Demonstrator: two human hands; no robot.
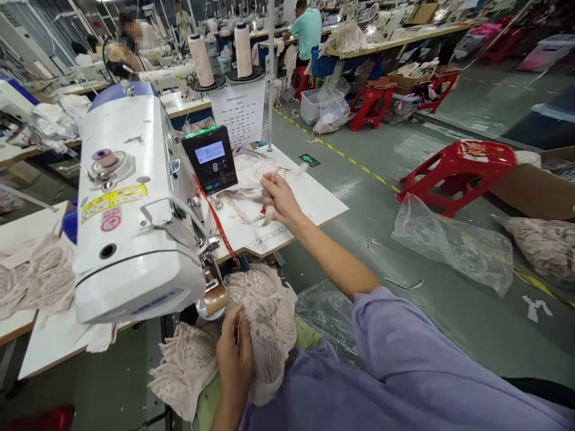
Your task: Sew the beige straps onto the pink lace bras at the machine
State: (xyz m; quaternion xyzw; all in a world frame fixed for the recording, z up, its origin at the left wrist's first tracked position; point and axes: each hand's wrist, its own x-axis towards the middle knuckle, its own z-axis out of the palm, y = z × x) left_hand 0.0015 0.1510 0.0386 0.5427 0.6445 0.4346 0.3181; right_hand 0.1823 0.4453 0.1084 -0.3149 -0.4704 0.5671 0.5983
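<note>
My left hand [235, 353] is closed, thumb against fingers, on the edge of a beige lace bra [267, 311] that hangs over my lap. More lace cups [186, 365] lie to the left of that hand. My right hand [281, 197] is raised over the white tabletop [314, 203], its fingers curled together; a small pale blurred bit shows at them, too unclear to name. Just beyond the left hand stands the white sewing machine [135, 239], its metal binder plate [213, 299] close to the bra. Beige lace pieces [251, 170] lie on the table behind the right hand.
A control panel [209, 160] and two thread cones [243, 51] stand by the machine. A small red-handled tool [263, 211] lies on the table. To the right are a red stool [458, 173] and plastic bags [453, 239] on the floor. A person in green [306, 30] sits further back.
</note>
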